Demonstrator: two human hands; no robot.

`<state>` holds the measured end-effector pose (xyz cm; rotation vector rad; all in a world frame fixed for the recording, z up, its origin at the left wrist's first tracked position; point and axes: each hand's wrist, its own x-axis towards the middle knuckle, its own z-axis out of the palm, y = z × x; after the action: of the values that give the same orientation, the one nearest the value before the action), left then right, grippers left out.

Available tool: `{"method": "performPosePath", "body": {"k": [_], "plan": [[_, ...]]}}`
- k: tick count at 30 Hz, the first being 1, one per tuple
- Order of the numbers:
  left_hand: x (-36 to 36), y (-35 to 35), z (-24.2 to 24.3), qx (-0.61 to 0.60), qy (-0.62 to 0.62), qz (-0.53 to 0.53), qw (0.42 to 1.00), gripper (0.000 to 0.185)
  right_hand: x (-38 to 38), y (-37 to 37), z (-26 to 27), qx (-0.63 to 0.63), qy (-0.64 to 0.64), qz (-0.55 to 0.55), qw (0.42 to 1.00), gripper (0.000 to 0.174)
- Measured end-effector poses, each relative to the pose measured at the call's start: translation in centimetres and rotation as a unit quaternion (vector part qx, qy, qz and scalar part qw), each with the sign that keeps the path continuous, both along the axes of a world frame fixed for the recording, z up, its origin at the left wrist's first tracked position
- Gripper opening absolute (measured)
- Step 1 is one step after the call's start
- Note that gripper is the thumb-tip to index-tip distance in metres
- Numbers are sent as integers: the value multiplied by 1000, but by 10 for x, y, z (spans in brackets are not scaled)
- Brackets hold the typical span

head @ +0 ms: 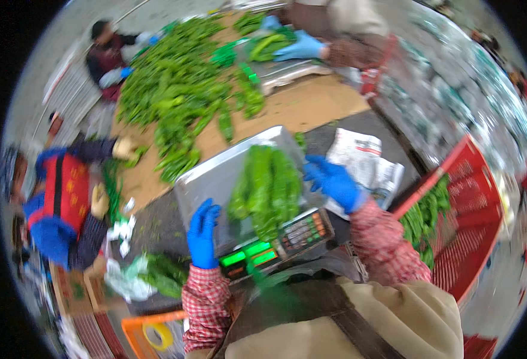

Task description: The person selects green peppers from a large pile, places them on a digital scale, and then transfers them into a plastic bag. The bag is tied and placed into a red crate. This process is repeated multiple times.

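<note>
A pile of long green peppers [268, 190] lies on the metal pan [207, 179] of a digital scale, whose lit green display and keypad [274, 242] face me. My left hand [203, 233], in a blue glove, is raised at the pan's left side with its fingers apart and holds nothing. At the right side of the pan, my right hand [333, 181], also blue-gloved, has its fingers spread beside the peppers, apparently without touching them. Crumpled printed paper [357, 152] lies just beyond my right hand.
Loose green peppers [178, 85] are heaped on cardboard [290, 107] ahead. Co-workers stand at the left and far side; one handles peppers at another scale. At right is a red plastic crate [474, 202] with peppers. Bagged peppers [165, 273] and an orange crate [133, 327] with yellow tape are at lower left.
</note>
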<state>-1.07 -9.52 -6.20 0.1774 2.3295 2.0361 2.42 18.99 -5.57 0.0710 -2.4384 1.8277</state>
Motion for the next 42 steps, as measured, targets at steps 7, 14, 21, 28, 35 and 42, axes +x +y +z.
{"method": "performPosePath", "body": {"k": [7, 14, 21, 28, 35, 42], "plan": [[-45, 45, -32, 185, -97, -225, 952, 50, -8, -41, -31, -158, 39, -6, 987, 56], [42, 136, 40, 194, 10, -361, 912, 77, 95, 21, 3, -672, 82, 67, 733, 57], [97, 175, 9, -2, -130, -430, 893, 30, 270, 131, 6, -641, 91, -325, 690, 37], [135, 182, -9, -49, -238, -523, 817, 28, 368, 294, -85, -86, 31, -608, 789, 54], [154, 164, -32, -181, -30, -600, 779, 35, 281, 298, -104, 68, -88, -469, 876, 28], [149, 132, -30, -210, 68, -418, 881, 34, 118, 194, -63, 83, 98, -116, 985, 37]]}}
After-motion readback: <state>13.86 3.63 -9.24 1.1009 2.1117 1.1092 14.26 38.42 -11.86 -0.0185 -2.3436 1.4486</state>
